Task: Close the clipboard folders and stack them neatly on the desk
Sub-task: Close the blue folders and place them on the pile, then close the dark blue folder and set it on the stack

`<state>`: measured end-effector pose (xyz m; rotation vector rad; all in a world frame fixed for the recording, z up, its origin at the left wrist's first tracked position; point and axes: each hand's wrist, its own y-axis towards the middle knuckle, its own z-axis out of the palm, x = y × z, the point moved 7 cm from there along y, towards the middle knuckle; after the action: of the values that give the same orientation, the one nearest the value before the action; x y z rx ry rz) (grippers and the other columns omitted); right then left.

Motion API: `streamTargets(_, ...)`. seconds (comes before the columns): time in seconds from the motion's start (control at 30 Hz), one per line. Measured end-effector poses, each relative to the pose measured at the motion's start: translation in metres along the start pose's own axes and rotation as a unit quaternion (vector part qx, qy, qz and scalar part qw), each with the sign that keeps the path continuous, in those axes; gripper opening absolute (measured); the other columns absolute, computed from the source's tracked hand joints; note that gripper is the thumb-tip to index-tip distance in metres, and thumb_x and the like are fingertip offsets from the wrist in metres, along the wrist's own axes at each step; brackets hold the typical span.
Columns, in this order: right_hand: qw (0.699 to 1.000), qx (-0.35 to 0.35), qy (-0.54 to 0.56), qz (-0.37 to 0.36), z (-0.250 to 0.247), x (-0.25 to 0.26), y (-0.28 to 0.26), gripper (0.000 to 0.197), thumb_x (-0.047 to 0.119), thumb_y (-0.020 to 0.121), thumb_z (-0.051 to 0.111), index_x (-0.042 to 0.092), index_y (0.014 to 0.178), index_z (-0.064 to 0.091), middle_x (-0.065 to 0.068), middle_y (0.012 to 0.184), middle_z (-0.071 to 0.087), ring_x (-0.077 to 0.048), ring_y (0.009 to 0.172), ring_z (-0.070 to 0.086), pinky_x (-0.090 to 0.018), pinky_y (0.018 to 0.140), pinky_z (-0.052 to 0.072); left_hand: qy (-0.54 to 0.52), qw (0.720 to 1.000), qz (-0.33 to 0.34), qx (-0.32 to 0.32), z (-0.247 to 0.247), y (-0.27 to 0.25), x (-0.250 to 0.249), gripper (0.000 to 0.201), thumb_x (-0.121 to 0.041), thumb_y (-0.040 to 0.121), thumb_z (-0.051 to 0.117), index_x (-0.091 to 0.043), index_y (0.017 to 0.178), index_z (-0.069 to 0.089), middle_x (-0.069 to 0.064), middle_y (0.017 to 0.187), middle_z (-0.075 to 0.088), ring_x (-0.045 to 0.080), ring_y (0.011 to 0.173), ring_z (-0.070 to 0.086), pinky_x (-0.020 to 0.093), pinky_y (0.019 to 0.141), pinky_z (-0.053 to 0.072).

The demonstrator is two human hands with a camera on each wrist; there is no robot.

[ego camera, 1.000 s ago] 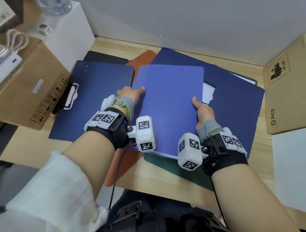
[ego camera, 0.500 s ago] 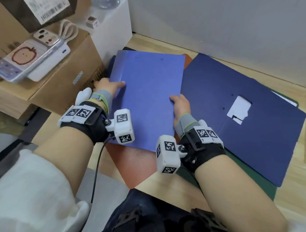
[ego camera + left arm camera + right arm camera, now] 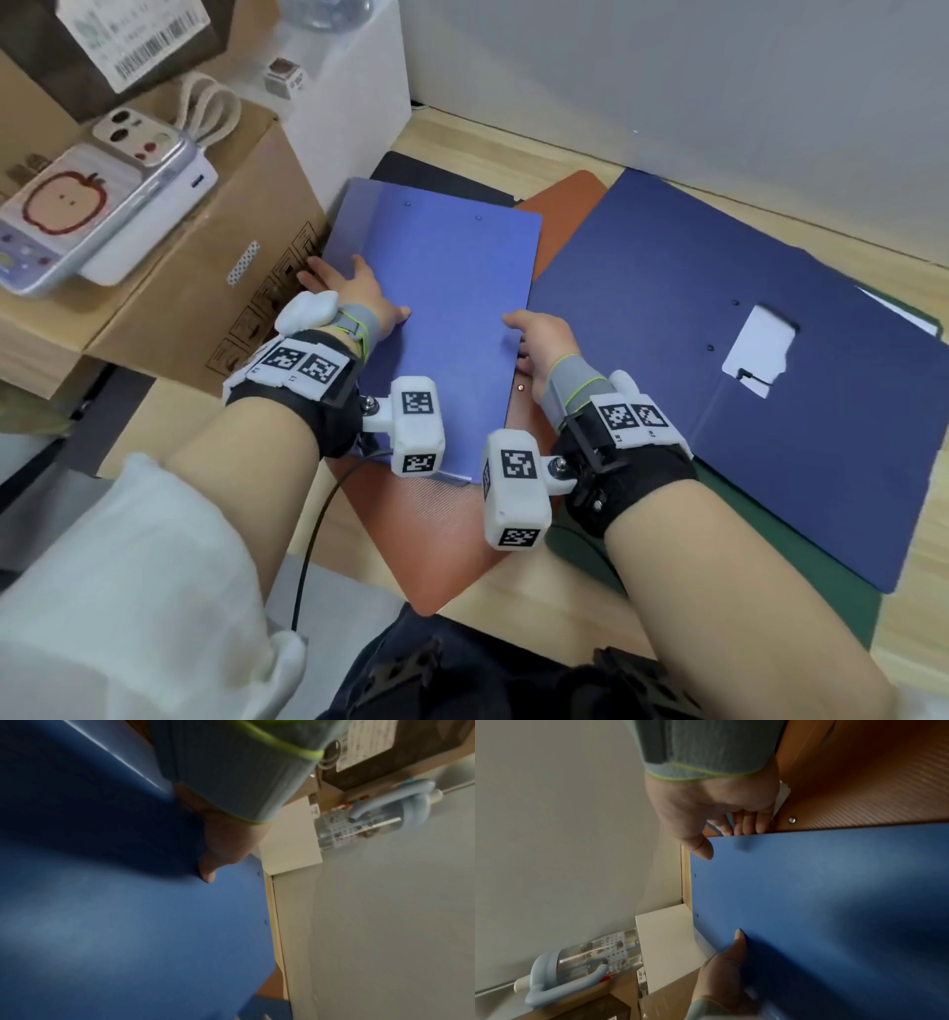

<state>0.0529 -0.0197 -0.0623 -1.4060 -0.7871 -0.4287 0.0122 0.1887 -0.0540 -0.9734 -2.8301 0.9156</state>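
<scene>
A closed blue clipboard folder is held flat at the desk's left side, over an orange folder and a black one. My left hand grips its left edge, thumb on the cover. On the right edge is my right hand, thumb on top and fingers curled under. In the right wrist view the blue folder fills the lower right. An open dark blue folder with a white clip lies spread to the right, on a green folder.
A cardboard box stands tight against the blue folder's left edge, with a phone and power bank on it. A white box and a water bottle stand behind, by the wall. Bare wooden desk shows at the front.
Both hands have carried the closed blue folder leftward, off the open dark blue folder, to the spot beside the cardboard box. The grip on its two edges is the same.
</scene>
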Motion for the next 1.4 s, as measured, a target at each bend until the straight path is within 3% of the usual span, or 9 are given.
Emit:
streamTargets(0.17,0.998,-0.038,0.006,-0.043,-0.037,0.012,-0.007,0.035,0.006,0.089,0.049,0.006,0.122,0.059,-0.001,0.076,0.050,-0.008,0.060,0.040,-0.018,0.052,0.033,-0.032,0.992,0.121,0.011,0.011,-0.022,-0.058,0.058,-0.015,0.086,0.060,-0.019,0.141,0.039,0.017,0.159,-0.019,0.032,0.149,-0.013,0.041,0.120,0.010)
streamTargets(0.4,0.986,-0.116,0.083,-0.083,-0.141,0.022,-0.027,0.024,0.004,0.087,0.047,0.024,0.078,0.056,0.003,0.072,0.052,-0.008,0.061,0.043,-0.019,0.053,0.034,-0.099,0.941,0.294,0.135,0.063,-0.090,-0.179,0.049,-0.020,0.088,0.061,-0.012,0.135,0.051,0.008,0.149,0.041,0.022,0.137,0.040,0.027,0.108,0.031)
streamTargets(0.53,0.975,-0.175,0.109,-0.080,-0.233,0.005,-0.031,0.027,0.004,0.087,0.047,0.026,0.075,0.056,0.004,0.071,0.050,-0.008,0.061,0.043,-0.018,0.054,0.033,-0.037,0.925,0.342,0.163,0.111,-0.139,-0.249,0.052,-0.020,0.088,0.060,-0.012,0.138,0.046,0.010,0.151,0.036,0.023,0.136,0.040,0.028,0.110,0.032)
streamTargets(0.67,0.965,-0.230,0.091,-0.081,-0.266,-0.015,-0.023,0.020,0.004,0.085,0.052,0.020,0.084,0.063,0.000,0.099,0.058,-0.014,0.086,0.051,-0.016,0.067,0.039,0.055,0.934,0.321,0.145,0.139,-0.141,-0.267,0.061,-0.026,0.088,0.059,-0.022,0.144,0.036,0.013,0.158,0.016,0.036,0.147,0.015,0.042,0.118,0.020)
streamTargets(0.73,0.961,-0.265,0.051,-0.064,-0.276,-0.025,-0.021,0.026,0.009,0.084,0.056,0.017,0.107,0.065,-0.003,0.130,0.049,-0.020,0.113,0.049,-0.024,0.092,0.044,0.101,0.943,0.297,0.110,0.141,-0.136,-0.269,0.070,-0.037,0.085,0.059,-0.026,0.147,0.027,0.012,0.161,0.003,0.042,0.147,-0.003,0.052,0.118,0.013)
streamTargets(0.8,0.958,-0.286,0.003,-0.037,-0.287,-0.033,-0.022,0.040,0.017,0.083,0.059,0.023,0.123,0.058,-0.002,0.146,0.031,-0.024,0.132,0.036,-0.033,0.111,0.032,0.135,0.949,0.275,0.071,0.139,-0.130,-0.274,0.077,-0.047,0.083,0.058,-0.027,0.148,0.021,0.011,0.162,-0.008,0.045,0.146,-0.009,0.057,0.116,0.011)
streamTargets(0.97,0.953,-0.283,-0.100,0.025,-0.321,-0.050,-0.022,0.071,0.026,0.079,0.065,0.032,0.143,0.034,-0.002,0.161,-0.002,-0.022,0.149,-0.003,-0.043,0.121,0.004,0.200,0.948,0.242,0.043,0.148,-0.128,-0.297,0.111,-0.070,0.068,0.058,-0.031,0.153,-0.003,0.015,0.160,-0.018,0.052,0.143,-0.009,0.064,0.113,0.011)
streamTargets(1.2,0.954,-0.249,-0.163,0.044,-0.323,-0.050,-0.014,0.081,0.029,0.079,0.065,0.035,0.148,0.022,0.000,0.161,-0.016,-0.024,0.148,-0.018,-0.047,0.119,-0.007,0.248,0.948,0.190,0.066,0.157,-0.125,-0.305,0.124,-0.075,0.059,0.061,-0.030,0.152,-0.009,0.023,0.159,-0.007,0.054,0.141,0.012,0.060,0.115,0.017)
streamTargets(1.4,0.952,-0.245,-0.177,0.044,-0.315,-0.048,-0.013,0.086,0.035,0.078,0.066,0.039,0.148,0.016,0.000,0.160,-0.020,-0.025,0.147,-0.021,-0.048,0.118,-0.008,0.254,0.935,0.227,0.098,0.149,-0.125,-0.318,0.120,-0.068,0.049,0.061,-0.026,0.149,0.010,0.018,0.136,0.048,0.042,0.125,0.045,0.050,0.101,0.039)
